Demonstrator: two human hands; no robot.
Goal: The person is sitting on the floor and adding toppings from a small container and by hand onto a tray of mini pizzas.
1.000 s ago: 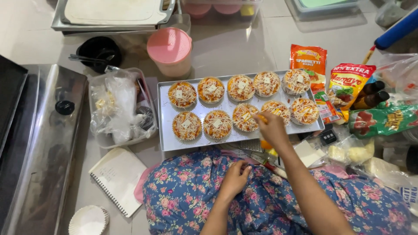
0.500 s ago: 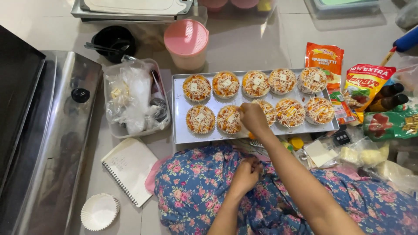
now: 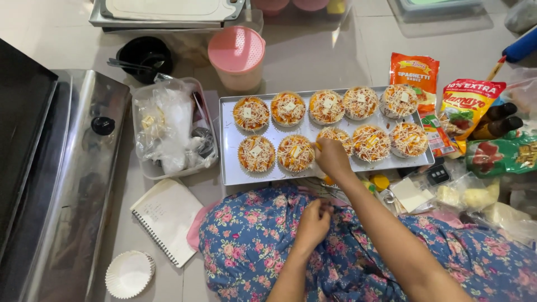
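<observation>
1. the risk we see first: our right hand (image 3: 331, 158) is reaching over the metal tray (image 3: 230, 168) at the centre of the frame, low above the front row of mini pizzas (image 3: 295, 152). a careless wrist could drag through the grated cheese or nudge a pizza against its neighbour, since they sit nearly touching.
2. the small cheese squares on top lie loose, so a bumped pizza would likely shed its square.
3. the tray's near edge lies just beside our lap in the flowered dress (image 3: 251, 235), lower centre. a shift of the knee could jog it.
4. the sauce pouches (image 3: 442, 103) stand crowded at the tray's right end, in the right of the frame. we judge that a tipping pouch could fall onto the back row.
5. the grip: our right hand's fingers are pinched narrow over a pizza between the second and third of the front row. something small and yellowish seems to show at the fingertips, but we cannot tell for sure.
6. our left hand (image 3: 313, 222) rests on the lap, loosely curled. whether it holds anything we cannot tell.
</observation>
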